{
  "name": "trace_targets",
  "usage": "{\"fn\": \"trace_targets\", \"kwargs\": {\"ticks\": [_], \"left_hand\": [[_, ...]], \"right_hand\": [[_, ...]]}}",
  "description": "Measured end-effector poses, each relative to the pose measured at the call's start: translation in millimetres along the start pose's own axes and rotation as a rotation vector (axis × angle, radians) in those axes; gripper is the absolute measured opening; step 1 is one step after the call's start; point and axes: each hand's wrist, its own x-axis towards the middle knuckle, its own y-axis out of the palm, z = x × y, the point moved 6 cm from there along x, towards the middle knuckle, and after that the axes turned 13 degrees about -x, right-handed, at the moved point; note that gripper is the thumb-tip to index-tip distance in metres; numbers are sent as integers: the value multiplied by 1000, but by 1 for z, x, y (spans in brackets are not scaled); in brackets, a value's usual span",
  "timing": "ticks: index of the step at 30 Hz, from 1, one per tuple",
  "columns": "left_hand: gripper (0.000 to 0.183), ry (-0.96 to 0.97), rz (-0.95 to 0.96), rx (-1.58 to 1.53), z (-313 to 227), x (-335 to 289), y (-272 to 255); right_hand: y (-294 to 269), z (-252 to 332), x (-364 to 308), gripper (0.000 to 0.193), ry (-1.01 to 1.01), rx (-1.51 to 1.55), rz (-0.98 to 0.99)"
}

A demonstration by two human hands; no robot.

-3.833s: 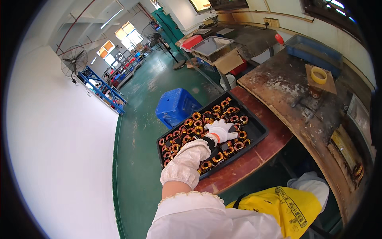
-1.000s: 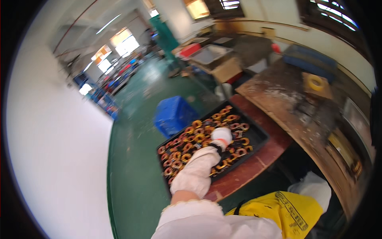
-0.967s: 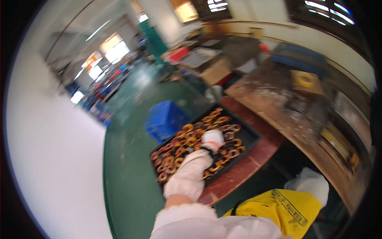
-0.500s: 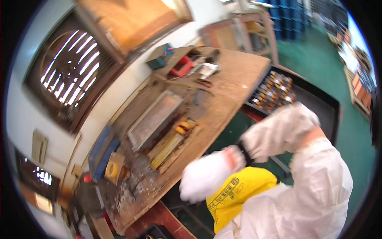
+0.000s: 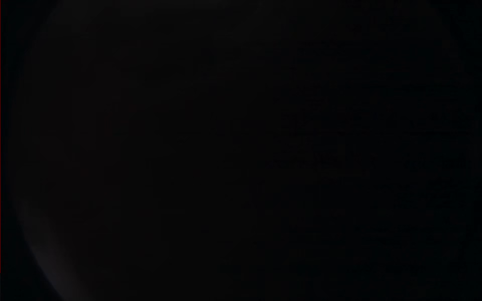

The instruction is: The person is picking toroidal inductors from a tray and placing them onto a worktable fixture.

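The head view is almost wholly black at this moment. Neither my left hand nor my right hand can be made out. Whatever they hold or touch is hidden in the dark.
Only a faint grey glow (image 5: 47, 251) shows along the lower left rim, with a weaker paleness at the top edge. No object or edge of the room can be told.
Half a second ago a wooden workbench, a tray of small parts and a white-gloved hand with a white sleeve were visible. Now the picture has gone dark.
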Motion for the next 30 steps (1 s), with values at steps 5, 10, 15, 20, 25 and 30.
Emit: {"fn": "trace_targets", "kwargs": {"ticks": [5, 10, 15, 20, 25, 30], "left_hand": [[20, 9, -38, -119, -50, 26, 12], [20, -22, -99, -258, -97, 47, 12], [20, -126, -138, -338, -75, 30, 5], [20, -273, -154, -356, 5, -28, 11], [21, -432, -191, -407, 36, -87, 15], [22, -542, -222, -427, 66, -138, -4]], "right_hand": [[7, -13, -15, 15, 59, 120, 27], [13, -31, -24, 15, 81, 238, 73], [33, -48, -9, 15, 69, 408, 64], [75, -49, 30, 14, 41, 623, 12], [101, -40, 53, 14, -3, 836, 24], [125, -21, 81, 14, 0, 1029, 26]]}}
